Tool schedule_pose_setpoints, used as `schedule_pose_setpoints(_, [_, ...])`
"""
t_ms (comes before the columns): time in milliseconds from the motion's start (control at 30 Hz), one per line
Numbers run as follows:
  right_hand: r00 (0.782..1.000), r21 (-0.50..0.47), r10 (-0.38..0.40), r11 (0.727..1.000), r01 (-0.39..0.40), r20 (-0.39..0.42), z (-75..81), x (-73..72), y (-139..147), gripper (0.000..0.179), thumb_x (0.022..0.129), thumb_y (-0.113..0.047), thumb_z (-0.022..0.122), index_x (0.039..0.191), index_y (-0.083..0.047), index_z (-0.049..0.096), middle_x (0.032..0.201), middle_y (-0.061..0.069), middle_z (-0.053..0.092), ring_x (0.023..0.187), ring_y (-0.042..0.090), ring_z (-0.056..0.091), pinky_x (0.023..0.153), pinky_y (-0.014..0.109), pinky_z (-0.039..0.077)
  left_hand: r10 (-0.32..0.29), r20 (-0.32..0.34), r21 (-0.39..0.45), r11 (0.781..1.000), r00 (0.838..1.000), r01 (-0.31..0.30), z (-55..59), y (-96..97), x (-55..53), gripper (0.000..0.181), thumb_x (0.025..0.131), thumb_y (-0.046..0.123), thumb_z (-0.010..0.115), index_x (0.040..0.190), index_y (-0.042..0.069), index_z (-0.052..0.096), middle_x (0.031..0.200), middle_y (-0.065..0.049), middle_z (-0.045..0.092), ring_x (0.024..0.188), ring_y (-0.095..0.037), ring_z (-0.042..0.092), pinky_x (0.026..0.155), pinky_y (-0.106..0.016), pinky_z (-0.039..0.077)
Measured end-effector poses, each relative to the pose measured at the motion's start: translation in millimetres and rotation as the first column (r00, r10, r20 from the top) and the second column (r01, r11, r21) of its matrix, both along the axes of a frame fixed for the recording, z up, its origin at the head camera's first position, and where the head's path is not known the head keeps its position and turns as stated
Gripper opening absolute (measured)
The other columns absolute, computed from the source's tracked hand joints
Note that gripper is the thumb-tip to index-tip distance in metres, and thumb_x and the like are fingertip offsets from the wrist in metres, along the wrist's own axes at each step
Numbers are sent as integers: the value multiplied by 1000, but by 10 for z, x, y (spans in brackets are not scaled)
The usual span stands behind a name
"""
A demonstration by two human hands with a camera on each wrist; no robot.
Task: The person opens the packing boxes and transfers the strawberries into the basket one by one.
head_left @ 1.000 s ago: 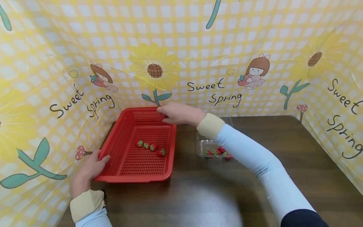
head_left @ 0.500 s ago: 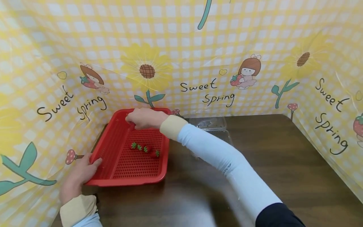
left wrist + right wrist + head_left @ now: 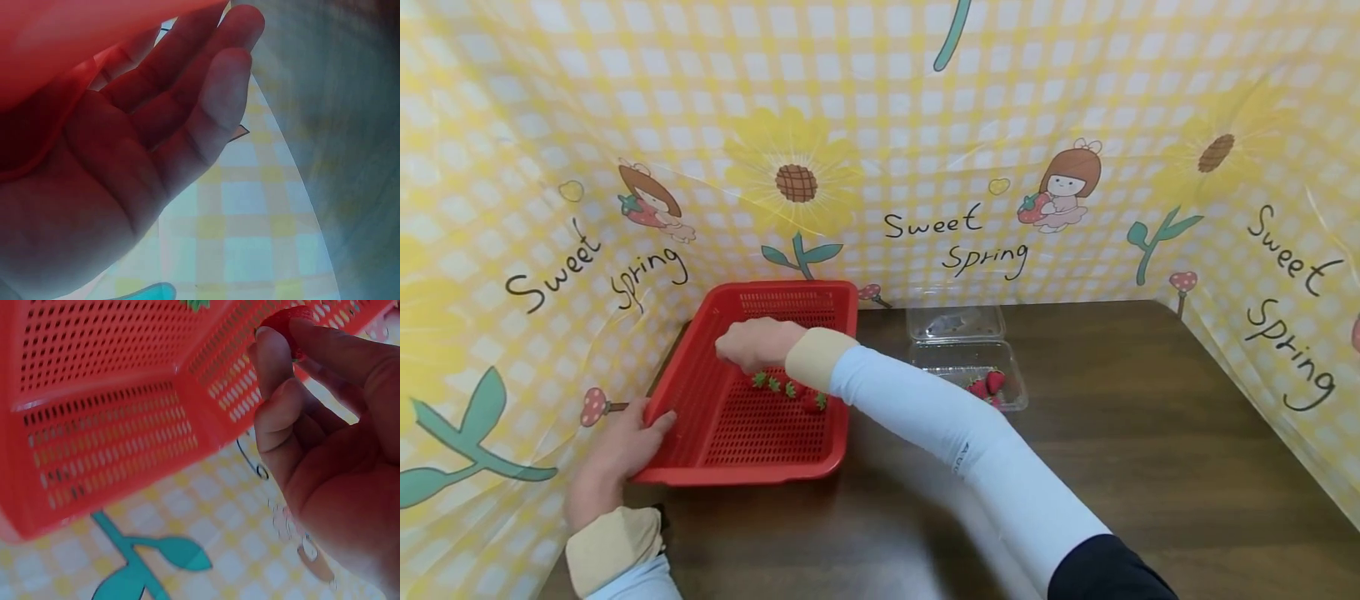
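My right hand (image 3: 760,343) is over the left part of a red plastic basket (image 3: 835,446). In the right wrist view, its thumb and fingertips pinch a red strawberry (image 3: 289,326), which the hand hides in the head view. Several strawberries (image 3: 814,402) with green leaf caps lie on the basket floor, partly behind that hand. At the basket's near left side, my left hand (image 3: 621,446) holds the rim, thumb on top. The left wrist view has its other fingers (image 3: 187,119) bent underneath, outside the wall.
A clear plastic clamshell box (image 3: 1017,392), lid raised at the back, stands right of the basket with strawberries (image 3: 995,382) inside. My right forearm crosses in front of it. A yellow checked cloth (image 3: 925,150) hangs behind the brown wooden table (image 3: 1112,417).
My right hand has moved left from the basket's far right corner, then lower and nearer, over its left part. The left hand stays on the rim. The camera view shifted slightly.
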State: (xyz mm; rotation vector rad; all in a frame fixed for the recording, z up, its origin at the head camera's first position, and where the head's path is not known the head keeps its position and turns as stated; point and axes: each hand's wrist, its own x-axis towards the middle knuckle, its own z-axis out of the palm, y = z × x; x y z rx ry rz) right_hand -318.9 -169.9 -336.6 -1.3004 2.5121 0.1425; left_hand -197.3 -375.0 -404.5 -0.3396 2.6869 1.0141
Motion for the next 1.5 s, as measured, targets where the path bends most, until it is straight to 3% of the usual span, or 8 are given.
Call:
schedule_pose_setpoints(200, [1000,88,2,996,-3,13,-174,81,-180,18,103,-12,44,109,-23,56,93,-7,50,78,9,38,69,22,33,8,3,-1,1000,1000,-8,15,11,18,59,101,42,48,134,-5,33,109,-26,59,77,-20,64,65,-32,52])
schedule_pose_setpoints(400, [1000,168,3,986,-5,8,-291,62,-264,13,103,-13,42,100,-21,52,86,-5,42,75,10,33,65,24,30,4,2,-1,1000,1000,-4,31,31,22,60,101,43,47,135,-4,32,110,-25,59,78,-21,64,65,-32,53])
schedule_pose_setpoints(767, [1000,157,3,988,-7,26,-503,40,-222,16,101,-11,47,89,-21,52,81,-4,47,69,11,38,61,23,33,22,11,-17,1000,1000,-22,41,70,11,60,100,42,48,135,-4,33,112,-27,59,78,-22,65,65,-32,52])
schedule_pose_setpoints(1067, [996,105,-36,994,27,77,-554,2,-227,18,101,-14,47,85,-20,52,78,-3,50,64,11,40,59,23,34,20,8,-20,1000,1000,-19,26,68,12,59,101,42,48,135,-4,34,113,-27,59,79,-22,64,65,-32,52])
schedule_pose_setpoints(1233, [1000,109,-31,994,30,4,-453,8,-203,17,102,-13,47,89,-21,54,83,-5,50,69,10,38,60,23,35,3,-3,-46,999,1000,-4,-2,59,-16,57,101,41,47,134,-4,35,110,-25,59,80,-22,63,64,-31,50])
schedule_pose_setpoints(1400, [998,36,-37,999,39,-52,-163,4,-91,16,104,-15,41,103,-23,55,96,-7,55,76,9,41,66,23,37,6,-5,-39,999,1000,-6,9,56,-19,56,101,41,46,133,-4,35,109,-26,59,79,-22,63,64,-31,50])
schedule_pose_setpoints(1500, [997,-11,-37,999,36,-67,23,2,26,16,105,-16,40,105,-23,55,95,-6,54,77,9,43,67,23,38,11,-2,-36,999,1000,-11,18,55,-20,58,101,41,47,134,-5,35,110,-26,59,79,-22,63,64,-31,51])
